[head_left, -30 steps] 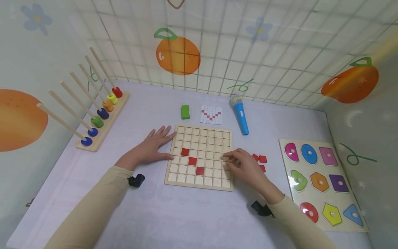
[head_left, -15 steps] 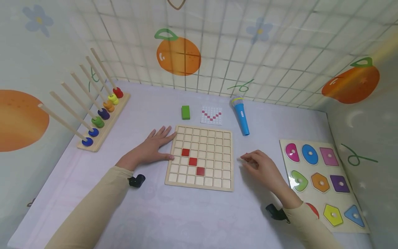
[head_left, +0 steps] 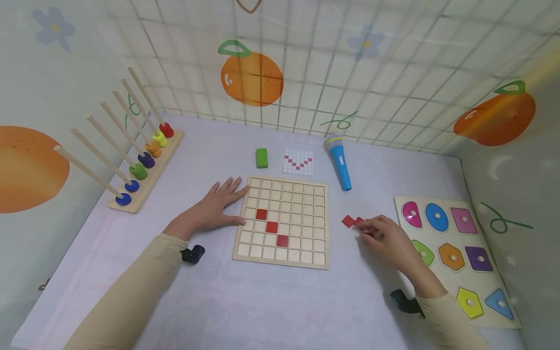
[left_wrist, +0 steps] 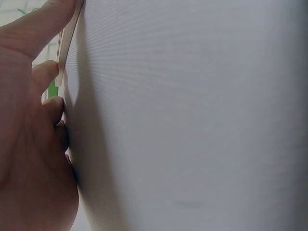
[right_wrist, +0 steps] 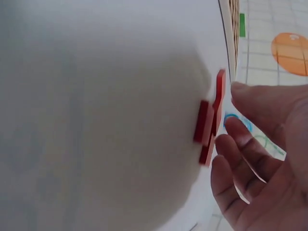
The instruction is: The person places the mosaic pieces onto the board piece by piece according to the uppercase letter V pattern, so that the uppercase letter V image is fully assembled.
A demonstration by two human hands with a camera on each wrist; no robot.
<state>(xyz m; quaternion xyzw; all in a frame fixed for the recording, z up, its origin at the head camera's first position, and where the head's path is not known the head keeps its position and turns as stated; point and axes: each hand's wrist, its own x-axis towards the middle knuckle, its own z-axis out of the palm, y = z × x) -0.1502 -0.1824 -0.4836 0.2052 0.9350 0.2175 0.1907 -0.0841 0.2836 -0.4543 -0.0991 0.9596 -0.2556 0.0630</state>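
Note:
A square wooden grid board (head_left: 280,263) lies in the middle of the table, with three red square tiles (head_left: 271,227) in its cells, running diagonally. My left hand (head_left: 214,206) rests with fingers spread at the board's left side, thumb and fingertips touching the frame. Right of the board, my right hand (head_left: 387,240) hovers over a group of loose red tiles (head_left: 347,221), partly hiding them. In the right wrist view, its thumb and relaxed fingers stand apart near the loose tiles (right_wrist: 204,122), holding nothing that I can see.
Behind the board lie a green block (head_left: 261,158), a pattern card (head_left: 298,162) with a red V, and a blue toy microphone (head_left: 340,163). A peg stand (head_left: 150,187) with coloured rings stands at left. A shape puzzle board (head_left: 430,226) lies at right, partly under my right arm.
My right hand has moved right, from the board's right edge to the loose red tiles. Some tiles at its left are now uncovered. The left hand stays in place.

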